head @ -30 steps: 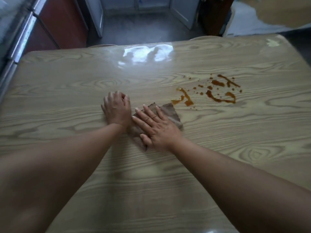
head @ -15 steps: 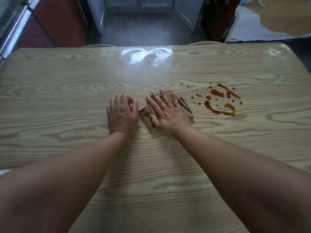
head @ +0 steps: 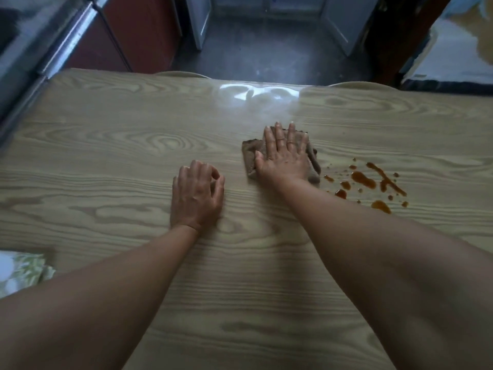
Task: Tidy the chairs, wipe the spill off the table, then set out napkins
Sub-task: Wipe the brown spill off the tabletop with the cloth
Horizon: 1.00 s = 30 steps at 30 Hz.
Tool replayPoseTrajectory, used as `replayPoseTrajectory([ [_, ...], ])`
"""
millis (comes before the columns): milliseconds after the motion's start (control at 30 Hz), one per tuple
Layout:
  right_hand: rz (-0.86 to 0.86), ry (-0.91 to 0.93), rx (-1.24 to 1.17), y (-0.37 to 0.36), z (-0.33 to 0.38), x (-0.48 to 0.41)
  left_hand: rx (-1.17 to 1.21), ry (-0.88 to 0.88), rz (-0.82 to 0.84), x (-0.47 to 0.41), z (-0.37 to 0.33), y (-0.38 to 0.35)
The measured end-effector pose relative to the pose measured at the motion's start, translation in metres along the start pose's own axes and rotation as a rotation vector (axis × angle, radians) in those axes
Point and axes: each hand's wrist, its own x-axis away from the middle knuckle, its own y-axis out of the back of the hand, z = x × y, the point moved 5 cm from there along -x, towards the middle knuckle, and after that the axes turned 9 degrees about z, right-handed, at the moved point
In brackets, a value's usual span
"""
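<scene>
A pale wood-grain table (head: 106,156) with a glossy top fills most of the view, and a white patch of light (head: 256,93) glares near its far edge. The rounded top of one chair (head: 181,73) and of a second chair (head: 360,85) show just beyond that edge. Behind them lies a dull grey floor (head: 266,49). A red-brown cabinet (head: 138,30) stands at the upper left beside a slanting metal rail (head: 66,44), and pale door panels (head: 338,20) flank the floor at the top.

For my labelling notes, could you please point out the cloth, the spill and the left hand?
cloth (head: 250,156): head view, its bare left corner.
spill (head: 362,179): head view, the largest brown blot.
left hand (head: 196,197): head view, the back of the hand.
</scene>
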Motion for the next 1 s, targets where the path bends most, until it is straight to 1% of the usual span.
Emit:
replayPoseTrajectory([
  [133, -0.022, -0.005, -0.003, 0.006, -0.017, -0.015, 0.002, -0.004, -0.009, -0.001, 0.000, 0.000],
  [300, -0.025, -0.084, -0.044, 0.005, -0.024, -0.015, -0.007, 0.001, 0.003, 0.000, -0.001, 0.000],
  [400, -0.033, -0.133, -0.061, -0.001, -0.030, -0.005, -0.007, -0.004, 0.006, 0.000, -0.002, 0.000],
  [500, -0.023, -0.143, -0.094, -0.008, -0.034, 0.016, -0.014, -0.007, 0.012, 0.000, -0.002, 0.000],
  [600, -0.008, -0.138, -0.121, -0.016, -0.022, 0.045, 0.002, -0.015, 0.018, 0.001, -0.003, 0.001],
  [700, -0.005, -0.070, -0.102, -0.026, -0.002, 0.080, 0.030, -0.003, 0.040, 0.004, -0.004, 0.001],
  [833, -0.011, 0.094, -0.026, -0.042, 0.015, 0.122, 0.108, 0.192, 0.069, 0.015, -0.018, -0.002],
  [867, -0.028, 0.135, -0.012, -0.044, 0.016, 0.130, 0.130, 0.215, 0.075, 0.019, -0.025, -0.004],
  [1000, -0.044, 0.272, 0.048, -0.055, 0.002, 0.154, 0.200, 0.138, 0.070, 0.035, -0.063, -0.010],
])
